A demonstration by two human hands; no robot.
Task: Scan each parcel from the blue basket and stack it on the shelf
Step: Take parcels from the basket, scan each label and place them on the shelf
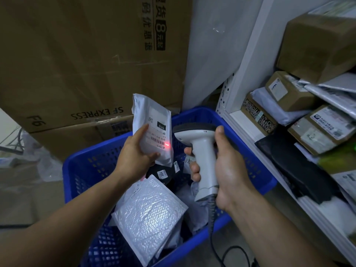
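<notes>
Left hand (134, 151) grips a white parcel (154, 130) from below, label facing up, held above the blue basket (260, 170). Right hand (225, 168) is wrapped round the handle of a white scanner (200, 145), its head aimed at the parcel, and there's a red dot glowing on the label's barcode. A bubble mailer (150, 214) and dark bags lie in the basket. To the right, the shelf (250, 130) holds stacked boxes and bags.
</notes>
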